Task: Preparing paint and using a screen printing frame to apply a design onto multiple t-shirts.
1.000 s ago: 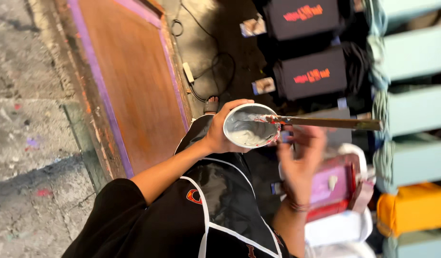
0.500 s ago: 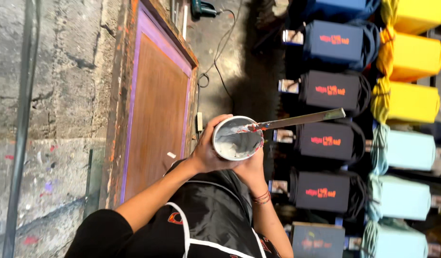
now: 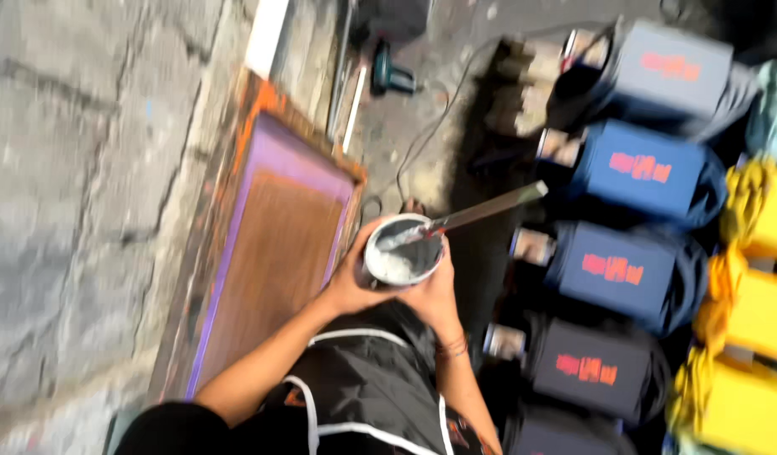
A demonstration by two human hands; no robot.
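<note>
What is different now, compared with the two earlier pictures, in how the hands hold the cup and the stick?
The right hand has let go of the flat stick and now cups the white cup from the side. The stick rests in the cup, leaning out. The left hand keeps its hold on the cup, and white paste remains inside.

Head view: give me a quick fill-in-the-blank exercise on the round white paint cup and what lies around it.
1. Both hands, left hand and right hand, hold the round white paint cup from ____.
2. The long flat stirring stick rests with one end ____ the cup.
3. The wooden frame with purple edging lies on the person's ____ side.
4. The folded shirts carry ____ prints.

Missing words: below; inside; left; red
</note>
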